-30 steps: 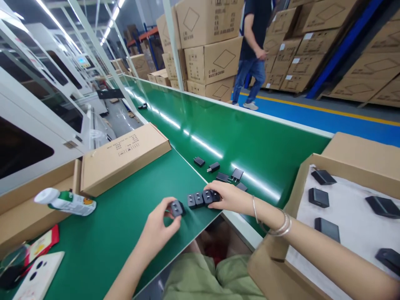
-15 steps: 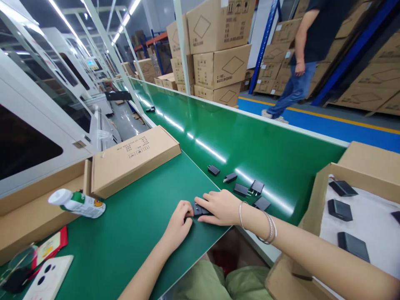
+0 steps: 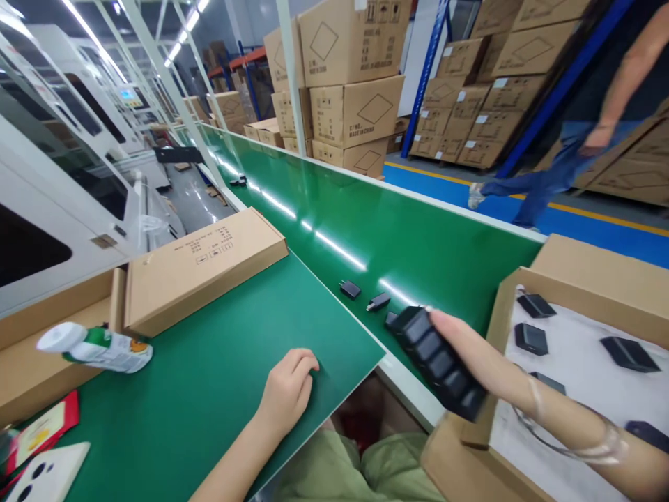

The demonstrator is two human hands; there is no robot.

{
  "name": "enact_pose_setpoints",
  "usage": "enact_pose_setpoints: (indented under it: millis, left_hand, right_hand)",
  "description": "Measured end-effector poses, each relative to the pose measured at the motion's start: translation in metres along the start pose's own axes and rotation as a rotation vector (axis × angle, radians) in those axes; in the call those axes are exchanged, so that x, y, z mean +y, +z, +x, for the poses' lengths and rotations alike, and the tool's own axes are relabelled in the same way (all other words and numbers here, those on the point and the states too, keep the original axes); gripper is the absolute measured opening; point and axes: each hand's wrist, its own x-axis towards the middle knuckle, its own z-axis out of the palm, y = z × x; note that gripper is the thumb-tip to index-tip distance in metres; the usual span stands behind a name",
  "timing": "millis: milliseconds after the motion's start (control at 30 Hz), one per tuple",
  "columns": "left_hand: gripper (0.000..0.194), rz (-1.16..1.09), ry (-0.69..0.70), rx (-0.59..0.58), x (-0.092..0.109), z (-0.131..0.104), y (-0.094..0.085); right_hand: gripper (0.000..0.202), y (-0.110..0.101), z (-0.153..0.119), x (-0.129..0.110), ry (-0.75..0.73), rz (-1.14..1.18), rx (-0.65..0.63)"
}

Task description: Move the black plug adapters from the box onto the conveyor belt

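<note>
A row of several black power adapters (image 3: 439,359) is held side by side, tilted, above the front edge of the belt. My right hand (image 3: 465,341) is closed on it, blurred, with a thumb or finger at the row's upper end. My left hand (image 3: 290,383) rests on the green table with fingers loosely bent, thumb a little apart, and no object showing in it. Beyond the raised row, loose black adapters with metal prongs lie on the green belt, among them one adapter (image 3: 350,288) and another adapter (image 3: 378,301).
An open carton (image 3: 504,335) at right holds adapters on a white liner. To the left are a flat cardboard box (image 3: 203,268), a white-capped bottle (image 3: 99,347), a red packet (image 3: 44,429) and a phone (image 3: 49,477). A person (image 3: 580,146) walks behind the belt.
My right hand has lifted the adapter row off the table and moved it right, toward the carton. My left hand has let go and stays on the table. The person behind has moved right.
</note>
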Motion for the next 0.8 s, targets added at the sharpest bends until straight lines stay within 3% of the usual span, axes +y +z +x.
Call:
enact_pose_setpoints:
  millis: [67, 100, 167, 300, 433, 567, 700, 800]
  left_hand:
    - [0.027, 0.028, 0.123, -0.053, 0.020, 0.004, 0.010]
    - [0.028, 0.035, 0.188, -0.087, 0.032, 0.005, 0.019]
    - [0.028, 0.053, 0.335, -0.163, 0.059, 0.007, 0.042]
    - [0.028, 0.127, 0.643, -0.256, 0.107, 0.007, 0.095]
    - [0.029, 0.169, 0.769, -0.262, 0.126, 0.015, 0.129]
    - [0.019, 0.092, 0.730, -0.356, 0.124, 0.028, 0.131]
    - [0.013, 0.006, 0.658, -0.473, 0.116, 0.038, 0.117]
    - [0.019, -0.062, 0.549, -0.554, 0.107, 0.041, 0.109]
  right_hand:
    - [0.066, -0.020, -0.032, 0.016, 0.365, 0.393, 0.043]
    - [0.067, -0.027, -0.047, 0.023, 0.459, 0.539, 0.040]
    - [0.063, -0.033, -0.073, 0.034, 0.464, 0.736, 0.019]
    - [0.061, -0.034, -0.104, 0.044, 0.403, 0.922, -0.069]
    - [0.064, -0.035, -0.119, 0.048, 0.457, 0.970, -0.096]
    - [0.064, -0.033, -0.132, 0.049, 0.497, 0.937, -0.045]
    - [0.061, -0.029, -0.143, 0.046, 0.578, 0.988, -0.004]
    - [0.064, -0.026, -0.150, 0.042, 0.712, 1.032, -0.004]
